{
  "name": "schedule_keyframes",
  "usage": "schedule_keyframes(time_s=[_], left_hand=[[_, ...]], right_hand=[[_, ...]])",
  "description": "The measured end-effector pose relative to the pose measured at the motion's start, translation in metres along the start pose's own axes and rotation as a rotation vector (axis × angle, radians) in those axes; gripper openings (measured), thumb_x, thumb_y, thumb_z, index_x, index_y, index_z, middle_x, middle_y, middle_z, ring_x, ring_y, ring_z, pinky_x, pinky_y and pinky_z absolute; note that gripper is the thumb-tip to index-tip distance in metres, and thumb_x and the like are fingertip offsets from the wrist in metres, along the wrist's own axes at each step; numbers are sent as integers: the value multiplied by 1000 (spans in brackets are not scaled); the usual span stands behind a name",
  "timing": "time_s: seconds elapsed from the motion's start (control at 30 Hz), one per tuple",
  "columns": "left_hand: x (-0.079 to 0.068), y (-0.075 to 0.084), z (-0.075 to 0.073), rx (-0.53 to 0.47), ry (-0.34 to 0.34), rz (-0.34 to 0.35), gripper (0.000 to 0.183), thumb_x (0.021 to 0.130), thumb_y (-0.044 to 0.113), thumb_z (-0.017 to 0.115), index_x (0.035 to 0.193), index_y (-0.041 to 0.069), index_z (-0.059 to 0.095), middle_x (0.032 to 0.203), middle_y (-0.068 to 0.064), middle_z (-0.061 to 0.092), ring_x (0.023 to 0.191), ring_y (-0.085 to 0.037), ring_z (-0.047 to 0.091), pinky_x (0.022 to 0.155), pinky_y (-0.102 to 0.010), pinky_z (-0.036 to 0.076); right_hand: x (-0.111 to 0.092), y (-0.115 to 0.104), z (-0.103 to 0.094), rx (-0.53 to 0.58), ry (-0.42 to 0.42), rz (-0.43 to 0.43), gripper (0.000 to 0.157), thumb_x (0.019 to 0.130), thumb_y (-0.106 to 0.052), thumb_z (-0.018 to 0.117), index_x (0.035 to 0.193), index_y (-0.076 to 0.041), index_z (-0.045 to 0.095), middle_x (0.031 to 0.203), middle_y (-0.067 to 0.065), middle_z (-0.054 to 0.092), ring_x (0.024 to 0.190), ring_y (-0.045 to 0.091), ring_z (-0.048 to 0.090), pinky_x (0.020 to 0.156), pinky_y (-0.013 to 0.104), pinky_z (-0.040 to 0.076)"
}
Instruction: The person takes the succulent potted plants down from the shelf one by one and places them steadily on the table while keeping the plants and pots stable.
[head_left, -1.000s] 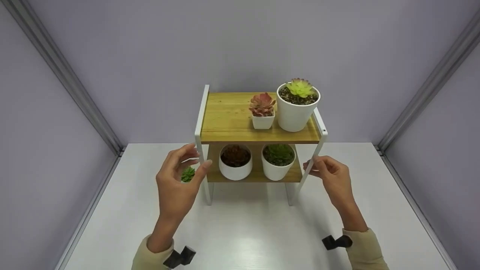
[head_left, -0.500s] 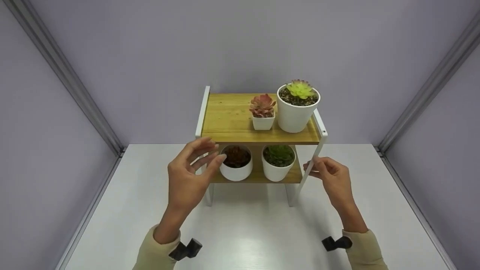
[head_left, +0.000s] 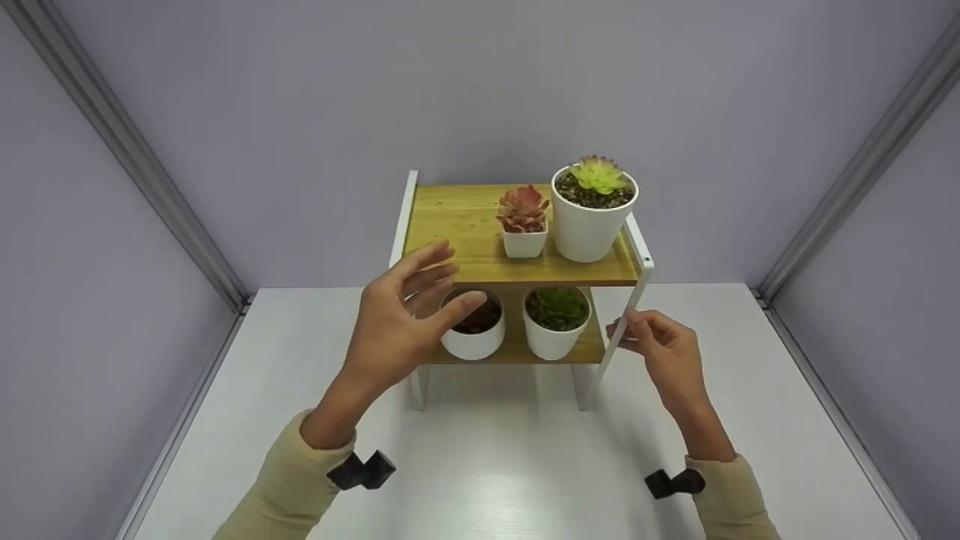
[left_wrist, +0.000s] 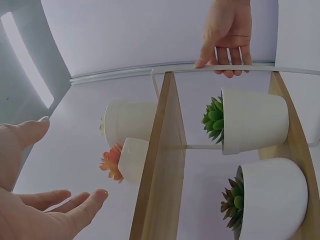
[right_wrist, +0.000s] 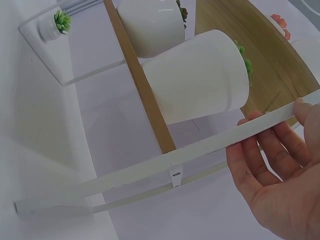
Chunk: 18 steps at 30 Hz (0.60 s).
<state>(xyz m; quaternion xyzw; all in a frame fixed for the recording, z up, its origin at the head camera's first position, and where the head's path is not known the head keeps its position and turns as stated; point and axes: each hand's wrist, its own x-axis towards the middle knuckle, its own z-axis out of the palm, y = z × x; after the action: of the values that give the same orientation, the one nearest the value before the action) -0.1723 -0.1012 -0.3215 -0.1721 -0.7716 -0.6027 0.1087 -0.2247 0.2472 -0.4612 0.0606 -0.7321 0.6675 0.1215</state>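
A two-tier shelf point(head_left: 450, 259) has wooden boards and a white metal frame. My right hand point(head_left: 669, 360) pinches its right front leg point(right_wrist: 125, 167) between thumb and fingers. In front of the shelf's left side, my left hand point(head_left: 401, 319) is raised with fingers spread and nothing in it. On the top board, towards the right, stand a small square pot with a red succulent point(head_left: 523, 214) and a large white pot with a yellow-green succulent point(head_left: 589, 225). Below are a rounded white pot point(head_left: 474, 345), partly behind my left thumb, and a white pot with a green succulent point(head_left: 553, 337).
A small potted green succulent point(right_wrist: 61, 22) stands on the white table beyond the shelf's far side in the right wrist view; my left hand hides it from the head camera. Grey panel walls point(head_left: 480, 90) enclose the table point(head_left: 495, 457) at the back and sides.
My left hand has moved right and up, from beside the shelf's left leg to in front of the boards, its fingers spreading wider. My right hand keeps its hold on the leg.
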Motion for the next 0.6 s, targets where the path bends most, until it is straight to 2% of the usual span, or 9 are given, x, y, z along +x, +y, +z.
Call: schedule_keyframes(time_s=[0.17,0.33,0.6], left_hand=[[14,9,-3,-39,-79,-84,75,93,27,83,156,9,48,158,-13,53,140,-24,60,113,-36,53],[27,17,-2,-12,-119,-169,78,92,28,84,156,7,46,159,-13,52,143,-25,58,114,-37,52],[46,33,2,87,-154,-200,86,88,34,87,157,6,44,157,-15,53,144,-27,56,118,-37,49]], right_hand=[[0,0,1,-20,2,12,37,108,-28,62,108,7,73,96,4,80,98,21,78,91,29,63],[0,0,0,-21,-2,10,37,108,-29,62,108,7,73,98,11,80,98,24,79,91,29,63],[0,1,0,-12,-7,-7,34,108,-24,61,108,8,73,99,12,80,97,20,79,91,30,63]])
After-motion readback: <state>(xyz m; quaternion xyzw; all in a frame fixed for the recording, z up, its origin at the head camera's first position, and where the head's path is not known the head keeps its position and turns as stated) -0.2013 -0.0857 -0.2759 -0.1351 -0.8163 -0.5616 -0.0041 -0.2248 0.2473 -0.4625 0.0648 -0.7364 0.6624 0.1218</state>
